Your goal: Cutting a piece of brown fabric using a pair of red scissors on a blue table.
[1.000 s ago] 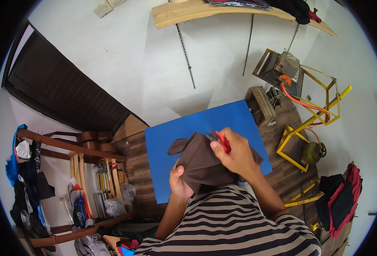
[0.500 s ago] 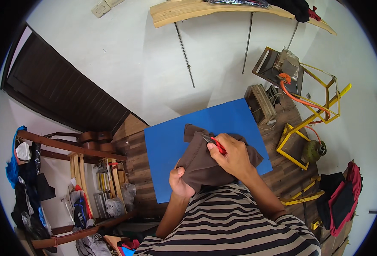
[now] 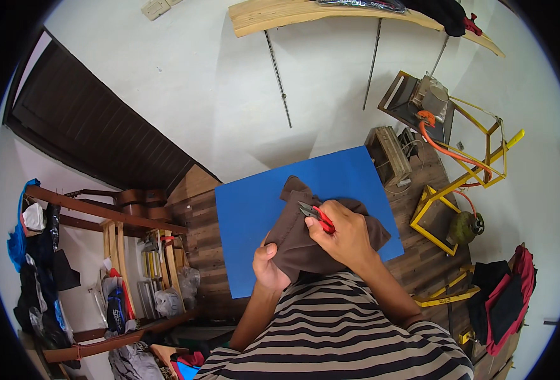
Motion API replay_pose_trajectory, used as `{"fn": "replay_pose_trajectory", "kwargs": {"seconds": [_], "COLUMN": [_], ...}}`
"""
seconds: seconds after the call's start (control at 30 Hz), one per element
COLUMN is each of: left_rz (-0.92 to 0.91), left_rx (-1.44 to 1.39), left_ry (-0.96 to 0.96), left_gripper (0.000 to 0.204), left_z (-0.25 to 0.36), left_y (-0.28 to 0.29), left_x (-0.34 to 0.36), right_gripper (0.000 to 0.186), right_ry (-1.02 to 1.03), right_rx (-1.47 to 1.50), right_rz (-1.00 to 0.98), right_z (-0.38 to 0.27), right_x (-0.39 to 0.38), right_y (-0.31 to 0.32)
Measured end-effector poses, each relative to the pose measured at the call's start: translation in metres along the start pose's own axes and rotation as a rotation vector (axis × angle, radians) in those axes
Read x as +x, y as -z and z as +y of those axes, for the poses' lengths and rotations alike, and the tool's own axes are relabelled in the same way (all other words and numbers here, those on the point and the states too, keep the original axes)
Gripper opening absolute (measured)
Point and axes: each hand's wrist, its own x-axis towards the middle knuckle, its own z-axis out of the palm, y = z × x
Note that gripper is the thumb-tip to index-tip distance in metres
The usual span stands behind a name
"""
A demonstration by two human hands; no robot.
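A brown cloth garment [image 3: 297, 235] lies bunched over the blue tabletop [image 3: 245, 215], its near part close to my striped shirt. My left hand [image 3: 269, 266] pinches the garment's left edge, thumb on top and the other fingers mostly underneath. In my right hand [image 3: 342, 233] is a pair of thread snips [image 3: 321, 218] with red handles and dark blades. The blades look parted and point up and left, over a seam line in the cloth. Whether they touch the fabric I cannot tell.
To the left stands a rack [image 3: 112, 212] with clothes, bags and books. A wooden box [image 3: 390, 157] sits beyond the table's far right corner. Farther right are a yellow metal frame [image 3: 422, 215], a green gas cylinder [image 3: 463, 227] and hanging red and black clothes [image 3: 504, 297].
The snips' blades show wider apart than before, and my right hand has shifted very slightly. My left hand keeps its hold on the cloth. The whole view has tilted a little.
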Motion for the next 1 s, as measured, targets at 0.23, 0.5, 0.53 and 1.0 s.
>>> {"fn": "replay_pose_trajectory", "kwargs": {"seconds": [0.23,0.5,0.53,1.0], "left_rz": [-0.028,-0.039,-0.055,-0.120], "left_rx": [0.006,-0.043,-0.064,-0.228], "left_ry": [0.013,-0.011,-0.005,0.009], "left_gripper": [0.067,0.067,0.066,0.060], "left_z": [-0.001,-0.002,-0.002,-0.008], "left_y": [0.004,-0.003,-0.004,-0.006], "left_x": [0.002,0.004,0.004,0.013], "right_gripper": [0.026,0.025,0.025,0.023], "right_ry": [-0.049,-0.011,-0.020,-0.016], "right_rx": [0.024,-0.002,-0.017,-0.097], "right_rz": [-0.001,-0.018,-0.024,-0.037], "right_z": [-0.003,-0.005,-0.007,-0.019], "right_x": [-0.002,-0.002,-0.001,0.000], "right_y": [-0.001,-0.003,-0.003,-0.005]}}
